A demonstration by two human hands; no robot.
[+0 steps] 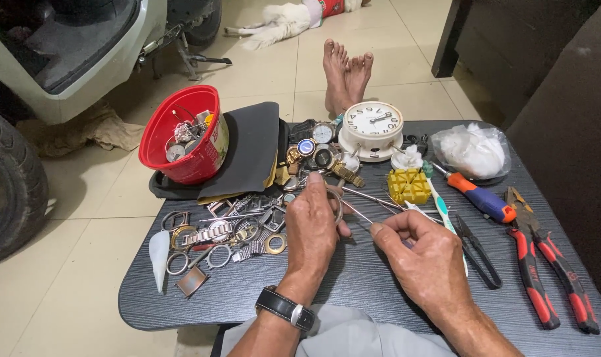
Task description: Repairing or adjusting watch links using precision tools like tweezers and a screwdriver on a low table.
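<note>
1. At the middle of the dark worktop (380, 291), a small round watch case (335, 201) is held by the left hand (311, 231); the grip is closed, with the fingers curled round the case and the thumb against its near side.
2. A thin metal tool (360, 213) is pinched in the right hand (423, 254) between thumb and forefinger; the grip is tightly closed, and the tool's tip is pointed at the case.
3. The case is seen as a pale metal ring, mostly hidden by the left fingers; whether it is touched by the tool's tip cannot be told.
4. A black strap with a metal buckle (285, 308) is worn on the left wrist.
5. Just left of the left hand, a heap of metal watch bands and rings (227, 238) is spread on the worktop.
6. Behind the hands, a white alarm clock (373, 125) is stood upright, with several watches (317, 152) lying beside it.
7. A red tub (181, 135) filled with watch parts is set at the far left, on a black cloth (251, 149).
8. To the right, a yellow block (409, 186), a toothbrush (439, 205), an orange-handled screwdriver (482, 198), black snips (479, 251) and two red-handled pliers (545, 264) are laid out.
9. A white bag in a dish (472, 152) is placed at the far right corner.
</note>
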